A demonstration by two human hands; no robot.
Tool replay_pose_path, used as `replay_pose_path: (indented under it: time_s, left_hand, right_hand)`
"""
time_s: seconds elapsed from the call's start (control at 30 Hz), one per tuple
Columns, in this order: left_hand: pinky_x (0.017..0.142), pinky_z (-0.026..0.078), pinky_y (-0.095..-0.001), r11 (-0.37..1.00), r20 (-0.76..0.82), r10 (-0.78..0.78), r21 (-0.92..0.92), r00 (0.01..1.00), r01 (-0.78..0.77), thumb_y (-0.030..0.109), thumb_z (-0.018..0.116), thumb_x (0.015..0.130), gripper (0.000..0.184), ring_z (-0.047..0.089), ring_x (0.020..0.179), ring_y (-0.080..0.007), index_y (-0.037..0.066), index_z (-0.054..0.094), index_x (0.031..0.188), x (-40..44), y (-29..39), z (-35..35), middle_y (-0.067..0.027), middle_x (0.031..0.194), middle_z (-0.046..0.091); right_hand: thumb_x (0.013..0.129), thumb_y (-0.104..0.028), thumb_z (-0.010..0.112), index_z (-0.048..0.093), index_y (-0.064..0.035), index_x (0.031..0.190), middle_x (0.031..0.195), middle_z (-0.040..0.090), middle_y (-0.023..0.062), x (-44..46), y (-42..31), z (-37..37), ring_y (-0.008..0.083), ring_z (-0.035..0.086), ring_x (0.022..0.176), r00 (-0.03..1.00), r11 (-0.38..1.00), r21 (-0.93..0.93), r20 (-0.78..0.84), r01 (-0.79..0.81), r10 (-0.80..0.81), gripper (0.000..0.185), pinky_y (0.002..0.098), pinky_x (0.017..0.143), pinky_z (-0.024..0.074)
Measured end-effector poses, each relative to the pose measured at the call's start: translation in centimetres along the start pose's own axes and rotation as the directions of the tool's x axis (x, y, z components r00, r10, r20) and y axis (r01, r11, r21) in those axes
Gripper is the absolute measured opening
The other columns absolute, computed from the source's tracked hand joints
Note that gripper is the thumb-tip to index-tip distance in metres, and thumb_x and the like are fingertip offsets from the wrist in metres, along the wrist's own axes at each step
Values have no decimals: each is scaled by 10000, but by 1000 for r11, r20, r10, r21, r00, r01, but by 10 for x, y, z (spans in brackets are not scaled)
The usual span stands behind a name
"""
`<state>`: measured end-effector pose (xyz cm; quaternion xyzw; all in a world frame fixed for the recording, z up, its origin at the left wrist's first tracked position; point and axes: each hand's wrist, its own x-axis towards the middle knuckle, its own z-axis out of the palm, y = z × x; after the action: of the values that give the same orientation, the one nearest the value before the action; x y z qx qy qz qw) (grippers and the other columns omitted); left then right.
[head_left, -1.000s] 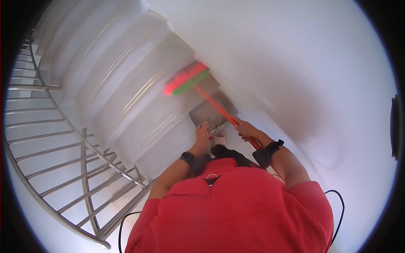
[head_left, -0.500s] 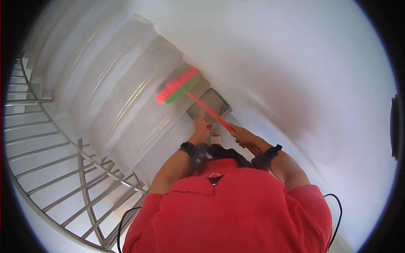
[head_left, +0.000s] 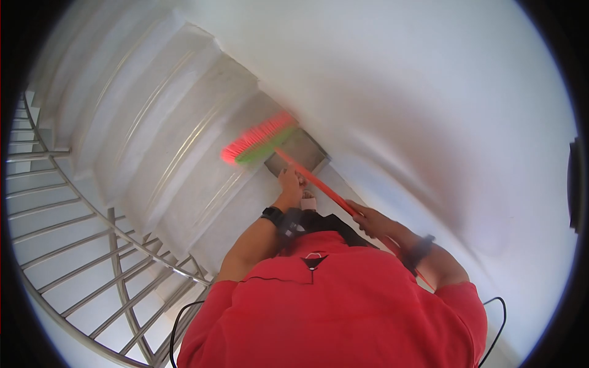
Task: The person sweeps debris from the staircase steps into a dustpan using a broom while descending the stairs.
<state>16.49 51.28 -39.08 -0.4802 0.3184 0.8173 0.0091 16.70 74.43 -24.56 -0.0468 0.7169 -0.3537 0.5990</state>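
A broom (head_left: pixel 319 184) with a red handle, green head and pinkish-red bristles slants up to the left over a stair step; its head is blurred. My right hand (head_left: pixel 368 219) is wrapped around the handle, low on the right near my body. My left hand (head_left: pixel 291 180) is closed at the lower edge of a grey-brown dustpan (head_left: pixel 310 156), whose handle is hidden by the fingers. The broom head lies beside the dustpan's upper left edge and covers part of it.
White stairs (head_left: pixel 184 129) with light edge strips climb to the upper left. A curved metal railing (head_left: pixel 92 214) runs along the left side. A white wall (head_left: pixel 429 110) stands close on the right. My foot (head_left: pixel 308 201) shows below the dustpan.
The broom head has shifted slightly down and left, nearer the dustpan. My right hand has drawn back down and to the right with the handle. The left hand stays at the dustpan.
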Motion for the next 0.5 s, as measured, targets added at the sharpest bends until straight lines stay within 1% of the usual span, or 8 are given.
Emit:
replay_pose_path:
  time_s: [0.07,0.13,0.23,0.27,0.33,0.37,0.47,0.5]
  left_hand:
    - [450,390,-305,1000,-11,-5,2,1000,5,243,494,811,177,358,427,-101,119,390,740,-7,0,1,6,561,371]
    - [447,389,-304,1000,-17,-10,7,1000,10,242,499,808,174,357,428,-102,118,395,744,-8,2,1,5,572,375]
    - [486,427,-354,1000,-34,-13,22,999,14,272,489,823,251,368,426,-114,133,374,648,-4,0,-1,18,548,343]
    - [474,419,-340,1000,-37,-19,6,999,19,263,497,816,221,367,427,-112,127,383,683,-3,-1,-2,12,559,355]
    - [452,403,-312,999,-40,-32,-26,999,31,245,512,803,178,363,429,-107,113,402,754,-3,-4,1,2,583,378]
    - [451,404,-312,999,-41,-36,-29,999,35,244,513,802,179,363,427,-108,112,403,752,-3,-5,2,1,582,378]
    - [449,406,-315,999,-35,-40,-26,999,39,242,517,801,180,363,422,-111,110,405,750,5,-5,-2,-1,578,378]
    - [448,406,-316,999,-24,-41,-18,999,41,241,517,802,179,363,420,-111,111,406,751,8,-7,-5,-2,578,378]
  right_hand:
    - [881,-239,344,167,-279,1339,655,410,41,22,-10,-1,101,380,465,997,996,54,0,78,-78,493,236,419,392]
    - [880,-238,345,173,-296,1336,652,406,34,48,-2,-8,91,367,459,999,980,199,38,8,-16,491,226,414,381]
    - [878,-234,347,185,-314,1330,639,395,23,53,21,-4,82,347,449,996,934,348,59,-81,64,487,220,407,368]
    - [877,-232,347,189,-319,1329,633,390,18,47,31,-2,80,341,445,994,917,383,58,-108,93,486,219,405,364]
    - [869,-217,356,185,-280,1335,626,400,29,21,35,-1,90,362,439,990,933,331,70,-141,125,500,233,403,377]
    - [865,-210,361,183,-260,1338,623,405,35,7,33,1,96,373,436,987,940,305,75,-156,140,507,239,401,383]
    - [871,-211,354,175,-252,1340,612,401,36,-17,24,6,100,372,431,990,982,133,38,-136,132,504,243,402,384]
    - [875,-213,347,174,-242,1341,614,402,38,-21,17,6,102,372,431,990,983,118,41,-138,134,498,242,407,391]
